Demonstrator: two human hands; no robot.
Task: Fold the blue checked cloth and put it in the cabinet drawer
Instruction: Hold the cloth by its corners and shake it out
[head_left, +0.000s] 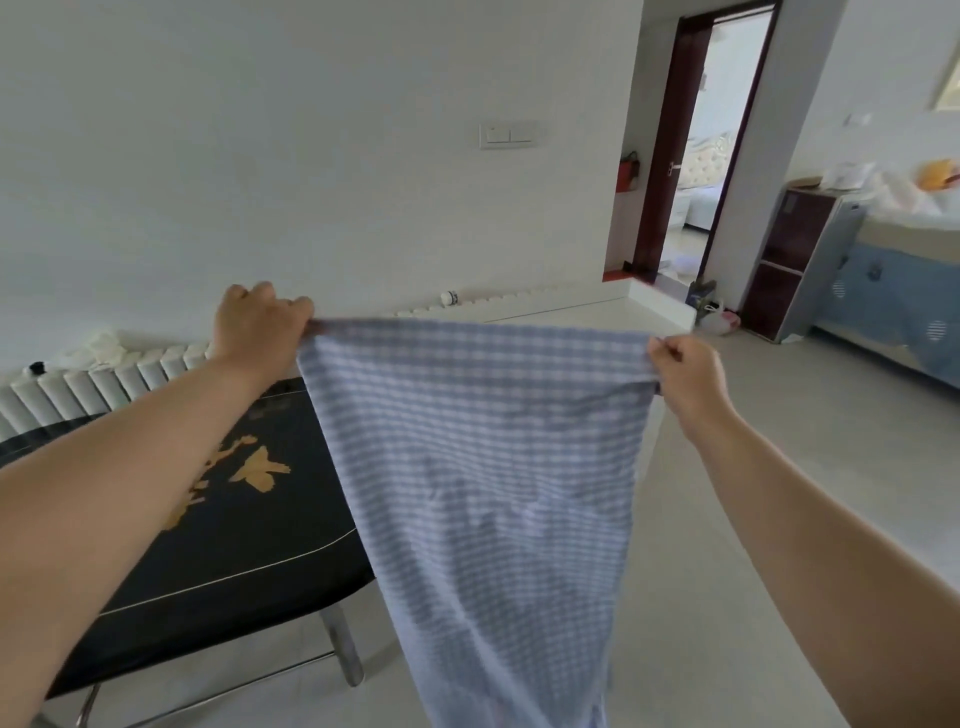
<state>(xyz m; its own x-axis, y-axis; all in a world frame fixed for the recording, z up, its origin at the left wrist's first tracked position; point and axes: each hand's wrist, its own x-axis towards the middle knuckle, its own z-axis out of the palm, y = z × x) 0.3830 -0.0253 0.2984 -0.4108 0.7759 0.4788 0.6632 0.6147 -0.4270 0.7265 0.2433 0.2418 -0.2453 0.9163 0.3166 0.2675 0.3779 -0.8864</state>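
Note:
The blue checked cloth (483, 467) hangs spread out in the air in front of me, its lower end running out of the frame at the bottom. My left hand (257, 327) pinches its top left corner. My right hand (685, 376) pinches the top right corner, so the top edge is stretched nearly straight between them. Both arms are held out at about the same height. A dark red cabinet (789, 265) with grey sides stands at the far right by the wall; I cannot tell whether any drawer is open.
A black table (218, 519) with a gold pattern and metal legs stands low on the left, partly behind the cloth. A white radiator (104, 379) runs along the wall. An open doorway (701, 156) is ahead, bags (717, 317) lie beside the cabinet, and light floor tiles spread to the right.

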